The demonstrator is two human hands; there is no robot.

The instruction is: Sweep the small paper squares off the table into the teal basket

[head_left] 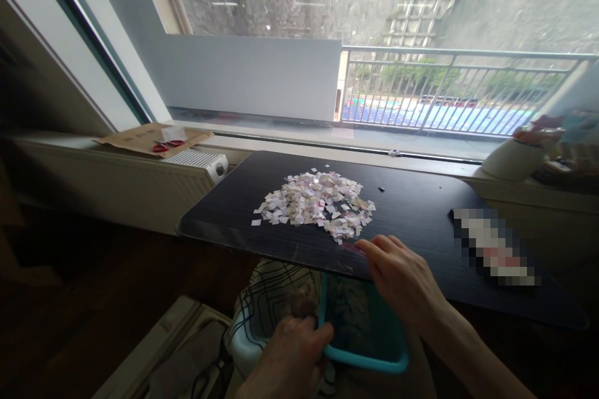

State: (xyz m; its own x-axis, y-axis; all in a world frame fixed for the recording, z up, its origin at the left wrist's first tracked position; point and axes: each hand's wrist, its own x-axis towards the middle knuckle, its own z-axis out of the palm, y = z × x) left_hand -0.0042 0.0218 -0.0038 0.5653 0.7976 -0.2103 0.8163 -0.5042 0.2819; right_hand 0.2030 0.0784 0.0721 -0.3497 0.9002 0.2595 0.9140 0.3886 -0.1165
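Note:
A loose pile of small white paper squares [318, 196] lies on the dark table [224, 199]. At the table's front edge, my right hand [405, 271] is closed, its fingertips on a thin pinkish see-through piece [353, 247] beside the pile. Below that edge sits a teal plastic bin [369, 361] with pale scraps inside, dim in the shadow. My left hand [297, 346] is closed at the bin's left rim, thumb against it. Just beyond its fingers is a blurred pale bundle that I cannot make out.
Red-handled scissors [168, 146] rest on a brown paper envelope [135, 137] on the left sill, above a white radiator [218, 167]. A pixelated object [496, 249] lies at the table's right. A checked cloth [262, 299] hangs below the table's edge. A window stands behind.

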